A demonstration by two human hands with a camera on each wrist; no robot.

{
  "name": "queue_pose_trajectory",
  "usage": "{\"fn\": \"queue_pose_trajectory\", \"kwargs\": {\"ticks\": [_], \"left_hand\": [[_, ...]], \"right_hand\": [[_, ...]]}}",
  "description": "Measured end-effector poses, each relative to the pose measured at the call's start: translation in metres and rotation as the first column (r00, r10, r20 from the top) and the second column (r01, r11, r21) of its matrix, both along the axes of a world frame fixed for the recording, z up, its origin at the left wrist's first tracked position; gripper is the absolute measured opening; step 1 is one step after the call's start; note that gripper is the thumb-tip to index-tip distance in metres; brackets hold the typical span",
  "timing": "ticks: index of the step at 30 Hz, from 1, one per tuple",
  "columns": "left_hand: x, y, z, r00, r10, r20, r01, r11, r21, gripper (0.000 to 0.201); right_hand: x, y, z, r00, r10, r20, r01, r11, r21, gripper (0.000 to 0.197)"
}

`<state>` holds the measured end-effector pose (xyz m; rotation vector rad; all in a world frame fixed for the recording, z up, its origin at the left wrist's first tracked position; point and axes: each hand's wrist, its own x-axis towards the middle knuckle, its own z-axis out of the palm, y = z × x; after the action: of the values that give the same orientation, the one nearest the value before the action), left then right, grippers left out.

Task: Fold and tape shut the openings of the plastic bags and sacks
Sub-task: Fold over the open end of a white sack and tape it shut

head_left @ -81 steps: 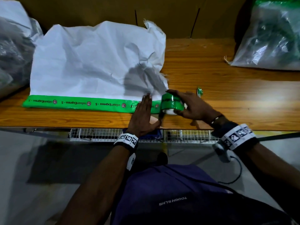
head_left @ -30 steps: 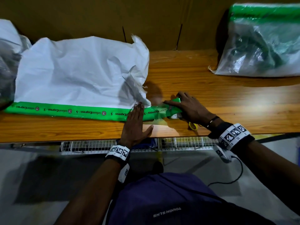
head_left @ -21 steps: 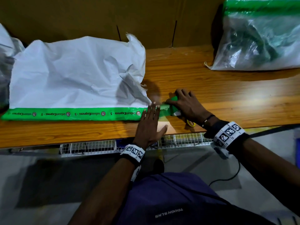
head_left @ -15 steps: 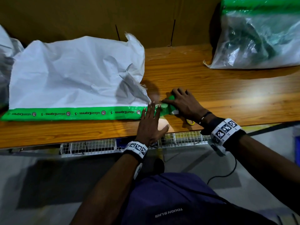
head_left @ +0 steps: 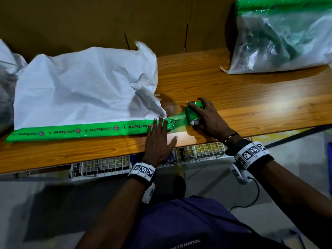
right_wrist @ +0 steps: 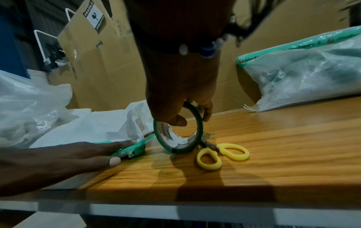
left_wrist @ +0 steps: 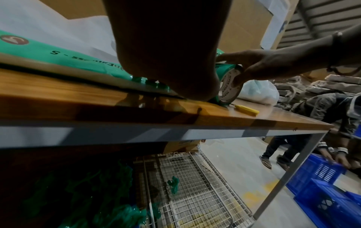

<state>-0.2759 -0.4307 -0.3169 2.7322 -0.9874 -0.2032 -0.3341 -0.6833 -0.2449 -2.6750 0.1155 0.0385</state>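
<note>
A white woven sack (head_left: 80,90) lies flat on the wooden table (head_left: 251,105), its folded near edge covered by a long strip of green printed tape (head_left: 71,131). My left hand (head_left: 158,133) lies flat with straight fingers pressing the strip's right end (right_wrist: 125,148) just past the sack's corner. My right hand (head_left: 204,115) grips the green tape roll (head_left: 193,113) standing on edge on the table (right_wrist: 273,146), thumb through its core (right_wrist: 177,137). The tape runs taut from the roll to the sack.
Yellow-handled scissors (right_wrist: 220,154) lie right beside the roll, under my right hand. A clear sack (head_left: 282,38) sealed with green tape stands at the back right, another bag (head_left: 7,83) at far left. Cardboard (head_left: 107,20) walls the back. Another person (left_wrist: 322,117) crouches by blue crates (left_wrist: 320,185).
My left hand slid right along the tape to its end by the sack's corner. My right hand with the roll has set down on the table and moved slightly right, drawing out tape.
</note>
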Motion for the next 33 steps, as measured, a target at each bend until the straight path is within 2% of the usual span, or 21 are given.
{"fn": "queue_pose_trajectory", "kwargs": {"ticks": [3, 7, 10, 13, 15, 17, 22, 25, 29, 33], "left_hand": [[0.004, 0.000, 0.003, 1.000, -0.013, -0.022, 0.013, 1.000, -0.009, 0.086], [0.008, 0.007, 0.005, 0.995, -0.074, -0.074, 0.075, 0.997, 0.014, 0.083], [0.018, 0.016, 0.006, 0.992, -0.085, -0.091, 0.088, 0.996, 0.021, 0.086], [0.032, 0.032, 0.005, 0.988, -0.108, -0.112, 0.108, 0.994, -0.005, 0.086], [0.033, 0.040, 0.006, 0.985, -0.106, -0.135, 0.105, 0.994, -0.020, 0.087], [0.029, 0.033, 0.011, 0.988, -0.083, -0.134, 0.084, 0.996, 0.009, 0.088], [0.012, 0.002, 0.020, 0.988, 0.081, -0.130, -0.069, 0.993, 0.095, 0.098], [0.011, 0.005, 0.013, 0.991, 0.069, -0.111, -0.057, 0.992, 0.109, 0.103], [0.011, 0.004, 0.011, 0.993, 0.076, -0.093, -0.067, 0.993, 0.096, 0.101], [0.009, 0.001, 0.009, 0.991, 0.112, -0.072, -0.103, 0.987, 0.124, 0.098]], "right_hand": [[-0.003, 0.006, 0.003, 0.998, -0.055, -0.013, 0.056, 0.995, 0.088, 0.074], [-0.003, 0.020, 0.001, 0.986, -0.141, 0.084, 0.122, 0.972, 0.199, 0.080], [0.003, 0.034, -0.001, 0.976, -0.216, 0.027, 0.207, 0.957, 0.202, 0.085], [0.011, 0.043, 0.001, 0.988, -0.152, -0.043, 0.156, 0.979, 0.132, 0.084], [0.013, 0.045, 0.005, 0.995, -0.073, -0.065, 0.078, 0.994, 0.081, 0.091], [0.014, 0.043, 0.010, 0.994, -0.059, -0.092, 0.065, 0.996, 0.063, 0.099], [0.012, 0.043, 0.013, 0.993, -0.047, -0.107, 0.049, 0.999, 0.015, 0.089], [0.014, 0.040, 0.025, 0.989, -0.038, -0.141, 0.035, 0.999, -0.029, 0.082], [0.017, 0.023, 0.038, 0.990, 0.065, -0.121, -0.083, 0.985, -0.153, 0.068], [0.011, -0.015, 0.034, 0.983, 0.097, -0.158, -0.138, 0.950, -0.278, 0.072]]}}
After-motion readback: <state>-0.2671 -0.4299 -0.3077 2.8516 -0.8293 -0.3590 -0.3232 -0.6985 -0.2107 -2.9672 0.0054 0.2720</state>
